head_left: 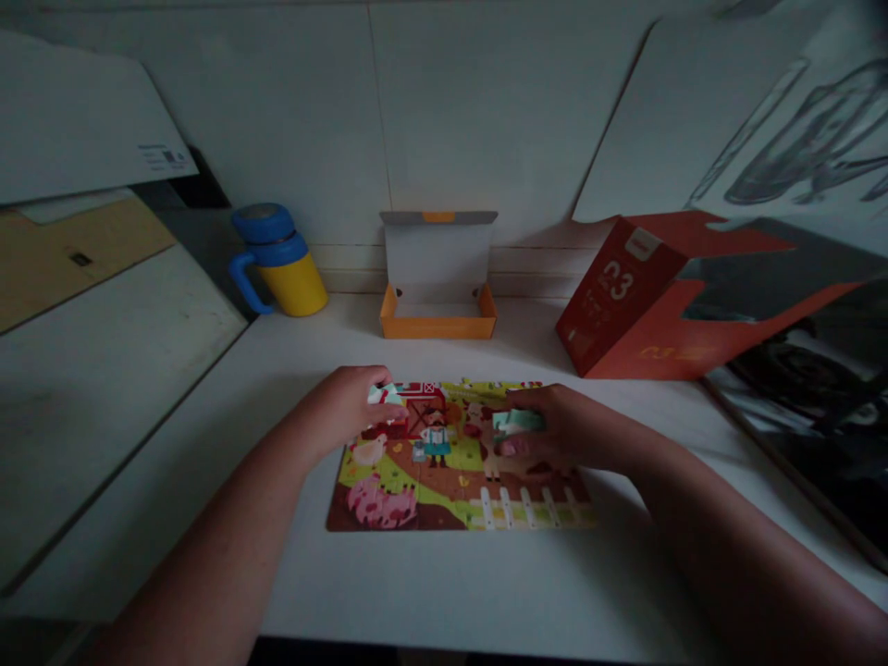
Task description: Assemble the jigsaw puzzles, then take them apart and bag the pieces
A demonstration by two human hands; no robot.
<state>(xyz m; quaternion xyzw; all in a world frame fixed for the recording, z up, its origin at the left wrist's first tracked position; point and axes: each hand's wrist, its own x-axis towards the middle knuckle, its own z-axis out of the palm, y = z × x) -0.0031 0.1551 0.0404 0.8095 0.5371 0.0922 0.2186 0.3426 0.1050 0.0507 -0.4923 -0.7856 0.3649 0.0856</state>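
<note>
A colourful farm jigsaw puzzle (454, 481) lies flat on the white table (444, 583), showing pigs, a fence, a barn and a farmer. My left hand (347, 407) rests on its upper left corner, fingers curled around a pale puzzle piece (384, 393). My right hand (555, 430) sits over the puzzle's upper right part, fingers closed on a light green puzzle piece (517, 423).
An open orange and white small box (438, 282) stands behind the puzzle by the wall. A yellow mug with a blue lid (277, 261) is at the back left. A large red box (666, 296) lies at the right, dark printed sheets (819, 398) beside it.
</note>
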